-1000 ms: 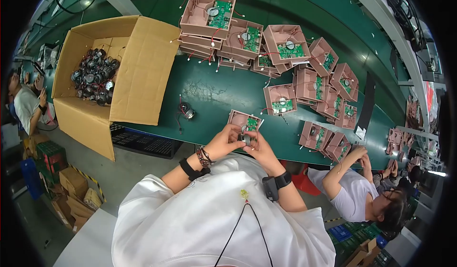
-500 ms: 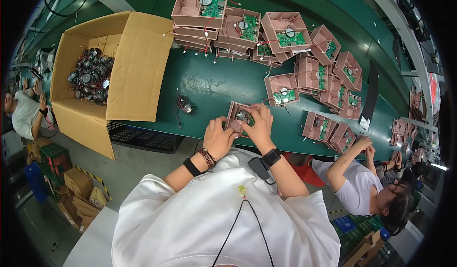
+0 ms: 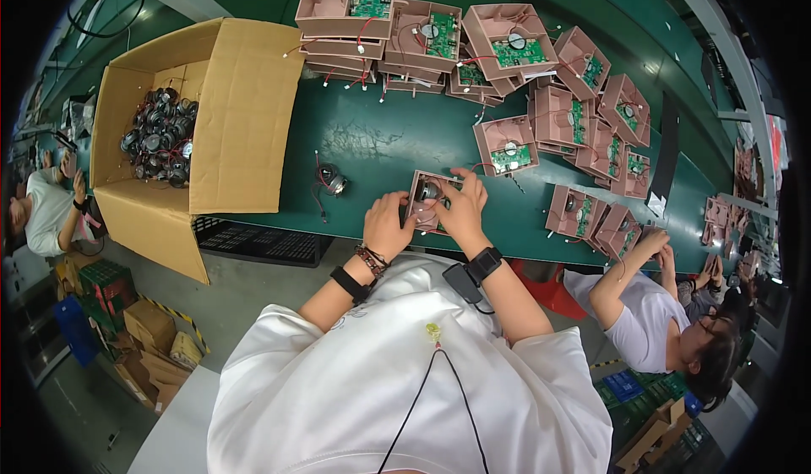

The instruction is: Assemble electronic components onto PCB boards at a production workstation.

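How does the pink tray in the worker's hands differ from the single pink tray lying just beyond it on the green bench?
The held tray is gripped by the left hand and right hand, largely covered; the lone tray lies untouched, its green circuit board in full view. Both are pink and open-topped.

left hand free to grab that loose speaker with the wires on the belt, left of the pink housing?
Probably not straight away: the left hand is clamped on the pink housing together with the right hand. The loose speaker lies close by on the green belt, and nothing lies between them, so once it lets go, it looks reachable.
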Tool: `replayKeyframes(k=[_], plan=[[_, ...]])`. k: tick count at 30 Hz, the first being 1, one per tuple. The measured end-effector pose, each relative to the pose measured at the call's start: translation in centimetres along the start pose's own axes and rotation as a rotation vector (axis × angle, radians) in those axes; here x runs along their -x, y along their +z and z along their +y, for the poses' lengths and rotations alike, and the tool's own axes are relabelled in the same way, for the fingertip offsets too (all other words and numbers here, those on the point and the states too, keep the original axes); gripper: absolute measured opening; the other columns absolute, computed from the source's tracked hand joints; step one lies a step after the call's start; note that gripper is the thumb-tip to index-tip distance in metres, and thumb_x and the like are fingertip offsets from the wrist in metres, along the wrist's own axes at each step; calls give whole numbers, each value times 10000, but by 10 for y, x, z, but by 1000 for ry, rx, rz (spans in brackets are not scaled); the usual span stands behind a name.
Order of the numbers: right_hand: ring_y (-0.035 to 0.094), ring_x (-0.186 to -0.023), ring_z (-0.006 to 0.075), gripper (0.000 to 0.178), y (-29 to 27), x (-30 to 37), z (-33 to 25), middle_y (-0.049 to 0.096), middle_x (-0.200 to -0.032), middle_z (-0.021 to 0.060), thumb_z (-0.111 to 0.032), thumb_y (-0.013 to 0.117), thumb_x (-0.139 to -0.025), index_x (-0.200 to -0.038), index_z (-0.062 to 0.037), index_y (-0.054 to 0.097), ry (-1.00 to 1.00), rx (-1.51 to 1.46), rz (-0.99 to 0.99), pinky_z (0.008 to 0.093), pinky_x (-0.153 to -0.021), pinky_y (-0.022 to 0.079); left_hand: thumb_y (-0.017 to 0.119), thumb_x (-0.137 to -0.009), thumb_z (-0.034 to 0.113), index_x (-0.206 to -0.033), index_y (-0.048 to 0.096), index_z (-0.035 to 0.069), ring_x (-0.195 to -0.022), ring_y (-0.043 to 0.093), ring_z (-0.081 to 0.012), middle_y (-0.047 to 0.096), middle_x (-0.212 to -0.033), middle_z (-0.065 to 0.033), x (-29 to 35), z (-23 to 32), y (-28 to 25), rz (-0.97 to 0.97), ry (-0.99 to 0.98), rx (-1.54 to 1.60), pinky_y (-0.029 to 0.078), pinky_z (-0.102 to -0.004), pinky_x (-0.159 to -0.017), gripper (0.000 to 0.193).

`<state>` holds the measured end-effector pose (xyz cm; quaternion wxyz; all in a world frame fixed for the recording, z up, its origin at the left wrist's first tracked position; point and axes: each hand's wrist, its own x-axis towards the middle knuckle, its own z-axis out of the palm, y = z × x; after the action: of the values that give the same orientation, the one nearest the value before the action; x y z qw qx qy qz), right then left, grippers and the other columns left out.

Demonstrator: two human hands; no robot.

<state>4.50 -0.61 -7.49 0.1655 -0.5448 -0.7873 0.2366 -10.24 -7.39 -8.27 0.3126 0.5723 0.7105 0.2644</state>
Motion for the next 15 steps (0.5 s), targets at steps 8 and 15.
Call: replayKeyframes(k=[8, 15], plan=[[402, -1067, 243, 317, -1, -6, 0, 463, -1116, 69, -223, 708, -649, -939, -99, 675, 11, -12, -62, 406, -897, 269, 612, -754, 134, -1153, 464, 32, -860, 565, -273, 564, -950, -115, -4, -2, 4, -34, 10, 41, 449, -369, -742, 437], [417, -1049, 234, 305, -4, -8, -5, 474, -1092, 65, -211, 706, -644, -921, -87, 675, 3, 33, -76, 409, -883, 280, 555, -828, 194, -1215, 462, 67, -809, 590, -271, 566, -957, -122, -19, 2, 5, -25, -41, 60, 476, -344, -687, 417]])
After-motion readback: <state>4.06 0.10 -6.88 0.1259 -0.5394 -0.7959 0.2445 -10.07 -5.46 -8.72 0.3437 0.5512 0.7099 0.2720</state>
